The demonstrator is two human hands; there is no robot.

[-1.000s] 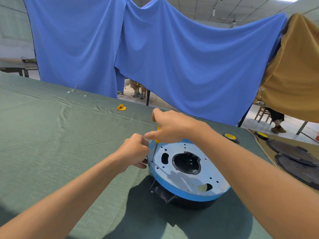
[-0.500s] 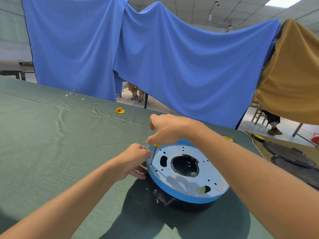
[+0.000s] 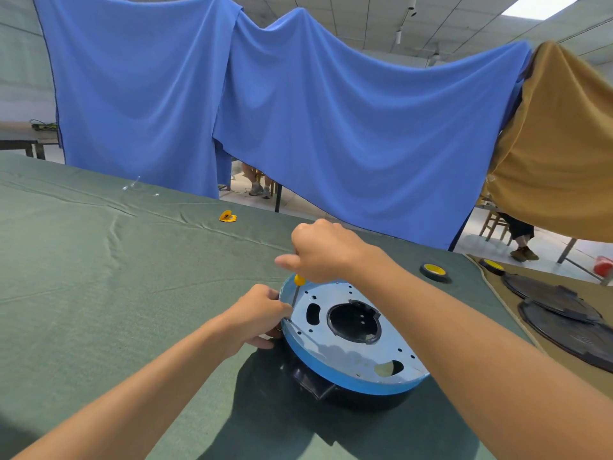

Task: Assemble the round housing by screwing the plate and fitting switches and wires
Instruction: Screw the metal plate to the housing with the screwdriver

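Right hand (image 3: 326, 250) grips screwdriver (image 3: 299, 279); left hand (image 3: 257, 313) grips round housing (image 3: 331, 371) rim.

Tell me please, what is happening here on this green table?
A person is fastening the metal plate onto the round housing, which lies on the cloth-covered table. The right hand holds a yellow-handled screwdriver nearly upright, its tip at a hole near the plate's left edge. The left hand curls around the housing's rim right beside the shaft. Whether it also steadies a screw is hidden.
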